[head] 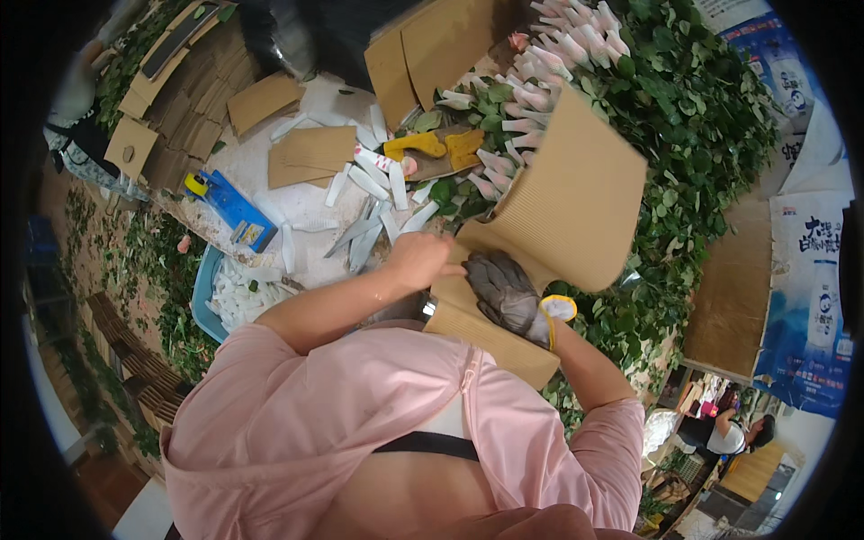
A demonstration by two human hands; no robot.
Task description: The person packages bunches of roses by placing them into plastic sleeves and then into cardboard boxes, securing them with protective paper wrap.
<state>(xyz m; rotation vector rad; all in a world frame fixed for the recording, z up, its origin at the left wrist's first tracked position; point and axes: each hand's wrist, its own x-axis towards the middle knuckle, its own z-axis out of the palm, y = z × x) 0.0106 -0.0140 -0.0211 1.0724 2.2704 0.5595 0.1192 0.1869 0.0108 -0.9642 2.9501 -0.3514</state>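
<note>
In front of my chest lies a corrugated cardboard sheet point(496, 341), its far part point(580, 189) bent upward in a curve. My left hand point(426, 258) is bare and sits at the sheet's left edge, with fingers on the cardboard close to the other hand's fingertips. A grey work glove with a yellow-edged cuff covers my right hand point(503, 293), which rests on top of the sheet at the bend. Its finger grip is not clear. Beyond the cardboard are stacked roses point(540, 74) with their heads in white mesh sleeves and their leafy stems point(695, 121) to the right.
White foam sleeves point(371, 182) and flat cardboard pieces point(314, 155) lie on the worktable, beside yellow-and-brown gloves point(439, 147) and an apparent blue tape dispenser point(236, 209). A blue basin point(202, 297) holds more sleeves. Cardboard stacks point(189, 115) stand far left. A person point(729, 432) is at right.
</note>
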